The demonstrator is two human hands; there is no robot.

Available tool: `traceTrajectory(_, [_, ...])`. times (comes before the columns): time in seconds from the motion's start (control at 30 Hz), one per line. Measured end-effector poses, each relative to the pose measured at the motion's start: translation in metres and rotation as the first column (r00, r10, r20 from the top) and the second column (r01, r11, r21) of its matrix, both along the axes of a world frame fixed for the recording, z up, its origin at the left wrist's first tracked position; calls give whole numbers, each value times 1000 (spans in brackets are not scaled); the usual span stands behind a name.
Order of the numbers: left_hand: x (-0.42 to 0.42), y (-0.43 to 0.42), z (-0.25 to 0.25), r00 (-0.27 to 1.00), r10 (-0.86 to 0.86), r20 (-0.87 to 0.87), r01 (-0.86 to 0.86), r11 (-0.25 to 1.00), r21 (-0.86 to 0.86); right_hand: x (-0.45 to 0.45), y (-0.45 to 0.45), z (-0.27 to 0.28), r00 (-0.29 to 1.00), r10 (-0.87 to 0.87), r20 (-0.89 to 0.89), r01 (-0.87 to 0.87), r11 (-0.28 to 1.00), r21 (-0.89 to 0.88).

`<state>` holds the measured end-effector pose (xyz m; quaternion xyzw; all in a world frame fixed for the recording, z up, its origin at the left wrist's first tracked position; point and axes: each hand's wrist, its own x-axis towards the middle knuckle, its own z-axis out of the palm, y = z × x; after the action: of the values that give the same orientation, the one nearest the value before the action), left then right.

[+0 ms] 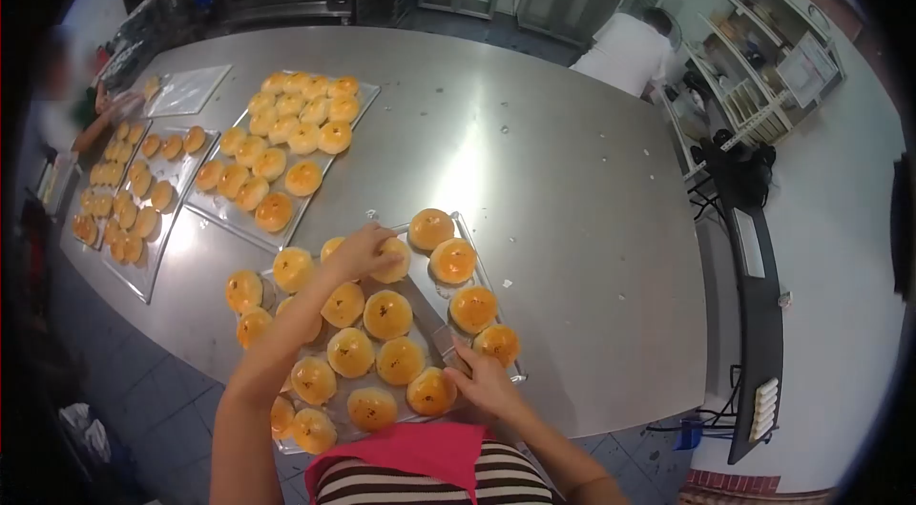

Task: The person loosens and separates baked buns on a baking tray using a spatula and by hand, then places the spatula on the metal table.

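Observation:
Golden round buns (388, 315) lie on a metal tray (485, 273) at the table's near edge. My left hand (364, 252) reaches over the tray, its fingers on a bun (390, 260) near the far side. My right hand (484, 378) is closed on the handle of a flat metal scraper (423, 308) at the tray's right side. The scraper's blade slants up and left between the middle buns and the right-hand column of buns (473, 309). My left forearm hides some buns.
A second tray (313, 197) of buns stands beyond on the left, with further bun trays (173, 236) past it. Another person's hand (122, 106) is at the far left, near a plastic-covered tray (191, 92). A person in white (625, 52) is by the right shelves (754, 57).

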<state>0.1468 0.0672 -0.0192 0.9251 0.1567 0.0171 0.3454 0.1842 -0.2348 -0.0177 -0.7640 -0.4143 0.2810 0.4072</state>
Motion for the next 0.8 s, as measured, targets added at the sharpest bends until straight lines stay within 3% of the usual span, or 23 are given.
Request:
traceTrajectory(0.1, [-7,7,6,988,-100,117,108,992,-65,1,-2,14,999,50,-19,-52,989,-140])
traceTrajectory(0.17, [-15,-1,29,997,-38,-64,13,936,-353,1,-3,11,999,38,-5,-39,989,-142])
traceTrajectory(0.27, [-12,-2,38,977,-83,-198,27,962,-273,6,-4,1,998,53,-35,-58,980,-190])
traceTrajectory(0.37, [-9,2,24,978,-176,-109,140,951,-275,16,-12,-4,995,100,25,-96,987,-127])
traceTrajectory(0.4, [-7,-1,26,979,-189,-72,176,972,-158,20,-15,-2,995,95,38,-90,989,-117])
traceTrajectory(0.43, [-7,-3,30,979,-195,-63,185,972,-145,22,-18,1,995,99,10,-96,984,-148])
traceTrajectory(0.5, [-5,-10,40,993,-47,-108,20,972,-236,23,-21,3,996,91,-5,-90,981,-169])
traceTrajectory(0.57, [-1,-7,40,999,-22,-42,14,984,-178,17,-22,-1,990,111,88,-95,981,-169])
traceTrajectory(0.67, [5,0,37,994,65,84,-44,971,-233,17,-29,6,994,89,67,-74,976,-203])
traceTrajectory(0.73, [6,2,30,996,-6,-86,-1,997,-72,20,-40,20,995,83,51,-70,972,-224])
traceTrajectory(0.8, [7,-1,19,988,-71,-138,58,994,-93,32,-55,32,996,71,-48,-81,958,-274])
